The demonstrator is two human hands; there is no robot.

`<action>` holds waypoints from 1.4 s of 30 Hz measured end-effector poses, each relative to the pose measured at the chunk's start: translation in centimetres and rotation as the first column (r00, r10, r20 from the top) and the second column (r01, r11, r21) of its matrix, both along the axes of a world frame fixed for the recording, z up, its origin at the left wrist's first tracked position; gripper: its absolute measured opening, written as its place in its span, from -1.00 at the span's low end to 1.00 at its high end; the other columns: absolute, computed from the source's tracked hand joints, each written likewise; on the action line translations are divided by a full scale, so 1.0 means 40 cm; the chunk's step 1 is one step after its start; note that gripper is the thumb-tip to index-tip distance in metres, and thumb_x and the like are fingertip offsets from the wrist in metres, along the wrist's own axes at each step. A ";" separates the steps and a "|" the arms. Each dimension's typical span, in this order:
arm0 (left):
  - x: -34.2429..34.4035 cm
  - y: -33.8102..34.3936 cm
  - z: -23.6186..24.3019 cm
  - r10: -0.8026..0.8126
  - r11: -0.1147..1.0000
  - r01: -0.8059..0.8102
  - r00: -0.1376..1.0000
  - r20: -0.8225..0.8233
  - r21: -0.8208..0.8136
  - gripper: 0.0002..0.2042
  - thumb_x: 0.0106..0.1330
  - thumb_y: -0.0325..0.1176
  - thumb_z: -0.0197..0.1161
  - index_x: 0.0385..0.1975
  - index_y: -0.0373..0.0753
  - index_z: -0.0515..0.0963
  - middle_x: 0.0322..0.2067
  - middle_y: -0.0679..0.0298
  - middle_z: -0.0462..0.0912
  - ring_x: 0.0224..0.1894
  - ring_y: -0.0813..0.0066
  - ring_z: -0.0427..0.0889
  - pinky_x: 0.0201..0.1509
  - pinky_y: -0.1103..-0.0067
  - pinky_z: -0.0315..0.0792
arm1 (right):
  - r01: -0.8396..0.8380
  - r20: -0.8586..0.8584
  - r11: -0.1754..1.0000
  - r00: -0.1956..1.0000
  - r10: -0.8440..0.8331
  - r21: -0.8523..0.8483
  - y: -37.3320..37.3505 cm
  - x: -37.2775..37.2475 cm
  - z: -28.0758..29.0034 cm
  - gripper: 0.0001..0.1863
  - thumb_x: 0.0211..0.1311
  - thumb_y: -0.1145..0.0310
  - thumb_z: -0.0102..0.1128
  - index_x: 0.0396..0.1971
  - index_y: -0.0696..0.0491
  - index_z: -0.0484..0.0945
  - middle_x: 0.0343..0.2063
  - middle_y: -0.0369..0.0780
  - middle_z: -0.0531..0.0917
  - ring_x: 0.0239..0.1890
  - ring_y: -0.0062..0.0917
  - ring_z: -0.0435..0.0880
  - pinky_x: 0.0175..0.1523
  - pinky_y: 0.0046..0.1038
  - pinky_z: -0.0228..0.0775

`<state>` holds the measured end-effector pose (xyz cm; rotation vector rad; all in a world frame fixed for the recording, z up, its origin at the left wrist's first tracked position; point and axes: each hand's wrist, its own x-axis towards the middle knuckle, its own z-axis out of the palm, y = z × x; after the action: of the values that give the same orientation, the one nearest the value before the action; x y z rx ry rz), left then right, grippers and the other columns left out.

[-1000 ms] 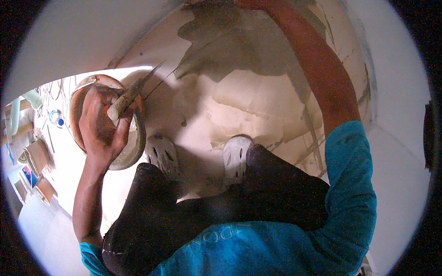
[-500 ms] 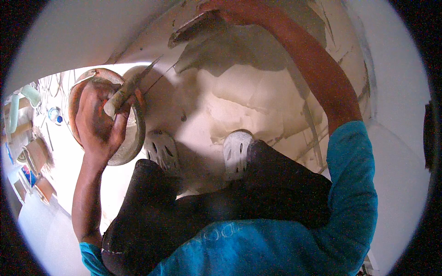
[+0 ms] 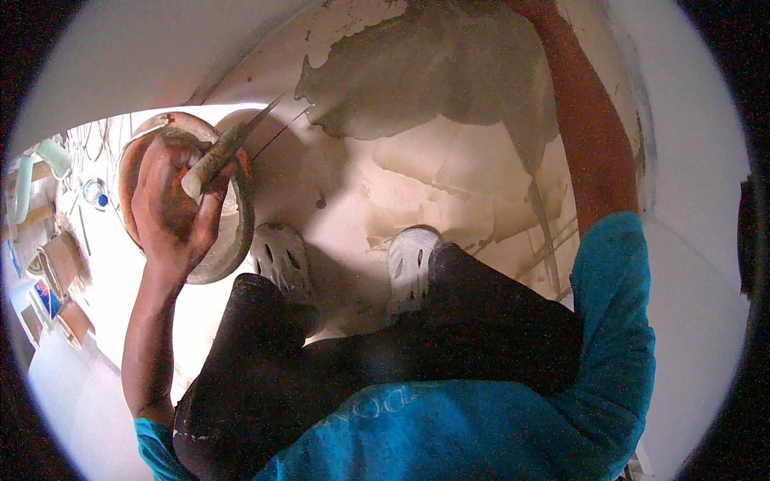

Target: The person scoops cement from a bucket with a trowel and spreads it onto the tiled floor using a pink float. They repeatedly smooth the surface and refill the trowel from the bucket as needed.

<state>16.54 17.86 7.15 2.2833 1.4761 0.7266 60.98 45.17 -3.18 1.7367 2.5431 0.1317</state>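
My left hand (image 3: 172, 192) is closed around the thick, crusted handle of a trowel (image 3: 215, 164). The trowel's thin blade, seen nearly edge-on, points away to the right. Beneath that hand is a round, orange-brown bucket (image 3: 241, 240), its rim smeared with grey; whether the fingers also grip it is hidden. At the top edge, my right hand (image 3: 525, 6) is mostly cut off, so its fingers and anything in them are out of sight. It is over a broad patch of wet grey plaster (image 3: 425, 72) spread on a pale surface (image 3: 449, 172).
My pale clog-style shoes (image 3: 413, 264) stand just short of the plastered surface. To the left lie a bottle with a blue cap (image 3: 95, 193), pale green pieces (image 3: 53, 159), boards (image 3: 60, 260) and loose cables. A white wall (image 3: 698, 160) rises at the right.
My right hand has swept right and farther away; the flat tool it held is now out of view. More of the grey plaster patch shows. The left hand has barely moved.
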 end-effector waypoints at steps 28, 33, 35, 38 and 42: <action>0.018 0.009 -0.011 0.062 0.997 -0.063 0.997 -0.042 -0.033 -0.71 -0.03 -0.64 0.27 -0.26 -0.35 0.47 -0.31 0.08 0.50 -0.22 0.14 0.52 -0.07 0.44 0.39 | -0.414 -0.102 0.898 0.910 0.402 -0.147 -0.242 -0.171 -0.006 -0.59 0.18 0.19 0.07 0.05 -0.11 0.55 0.02 -0.17 0.60 0.09 -0.26 0.55 0.19 -0.16 0.33; 0.021 0.016 0.001 0.072 0.994 -0.077 0.995 -0.063 -0.080 -0.71 -0.01 -0.64 0.26 -0.22 -0.37 0.48 -0.28 0.06 0.50 -0.19 0.14 0.51 -0.04 0.45 0.38 | 0.098 -0.098 0.995 0.991 -0.096 0.021 -0.095 0.159 0.007 -0.52 0.27 0.01 0.02 0.09 -0.07 0.52 0.07 -0.13 0.57 0.13 -0.24 0.52 0.23 -0.23 0.30; 0.020 0.019 -0.008 0.082 0.990 -0.083 0.997 -0.010 -0.113 -0.72 0.03 -0.53 0.26 -0.22 -0.33 0.48 -0.20 0.04 0.51 -0.06 0.04 0.47 0.07 0.34 0.34 | 0.299 -0.126 0.952 0.949 -0.290 0.059 -0.056 0.296 0.013 -0.48 0.31 -0.07 0.00 0.11 -0.06 0.51 0.10 -0.11 0.56 0.14 -0.23 0.51 0.25 -0.25 0.29; -0.013 -0.010 -0.041 0.077 0.997 -0.077 0.996 -0.037 -0.002 -0.65 0.03 -0.52 0.26 -0.13 -0.33 0.44 -0.14 -0.01 0.51 -0.01 -0.02 0.46 0.11 0.30 0.33 | 0.355 -0.151 0.935 0.925 -0.349 0.014 -0.031 0.284 0.039 -0.43 0.30 -0.14 -0.05 0.14 -0.07 0.49 0.12 -0.12 0.55 0.14 -0.25 0.52 0.23 -0.27 0.33; -0.010 -0.005 -0.034 -0.001 0.999 0.003 0.998 -0.066 0.032 -0.48 0.04 -0.61 0.32 0.06 -0.35 0.34 -0.12 -0.05 0.51 -0.07 0.02 0.53 0.04 0.32 0.41 | 0.531 -0.067 0.845 0.843 -0.534 -0.064 0.012 0.227 0.017 -0.45 0.34 -0.09 -0.09 0.18 -0.08 0.46 0.13 -0.13 0.54 0.16 -0.30 0.52 0.24 -0.29 0.32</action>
<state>16.15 17.67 5.80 2.3529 1.5014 0.6852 70.07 45.66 -2.51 2.3922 1.9784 -0.0249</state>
